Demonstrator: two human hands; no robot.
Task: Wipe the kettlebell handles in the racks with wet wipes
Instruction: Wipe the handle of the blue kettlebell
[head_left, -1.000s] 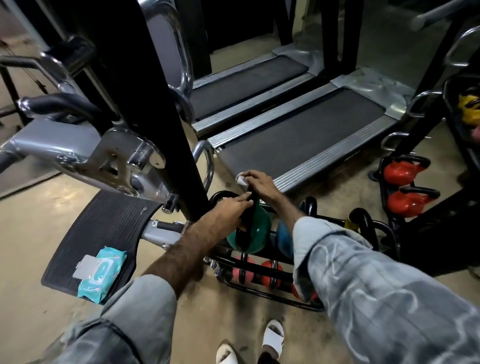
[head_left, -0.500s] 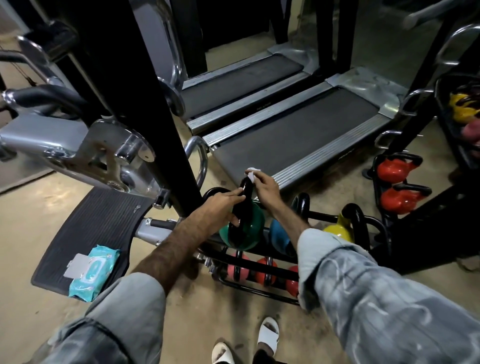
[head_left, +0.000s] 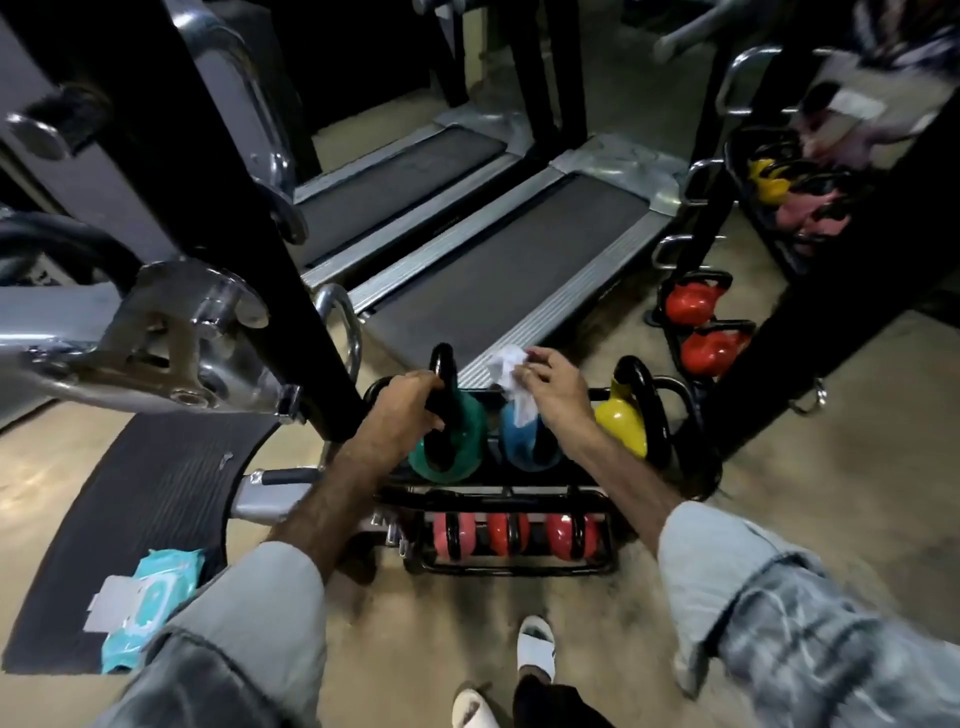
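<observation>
The right hand (head_left: 545, 387), pinching the wet wipe (head_left: 511, 382), has left the green kettlebell's handle (head_left: 444, 374) for the blue kettlebell (head_left: 524, 441) alongside. The left hand (head_left: 402, 410) still grips the green handle. Judged: that handle done, blue next.

Pale washed-denim sleeves (head_left: 249, 613) — rolled at forearms — white slides (head_left: 536, 647).

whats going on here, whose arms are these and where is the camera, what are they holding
The camera is worn on a person's head and looks down, so the two arms are the wearer's own. This is a gym floor. In front stands a low black rack of kettlebells. The left hand grips the black handle of the green kettlebell. The right hand pinches a crumpled white wet wipe in its fingers, just above the blue kettlebell. A yellow kettlebell sits to the right. The teal wipes pack lies on a black mat at lower left. Treadmills stand behind.
</observation>
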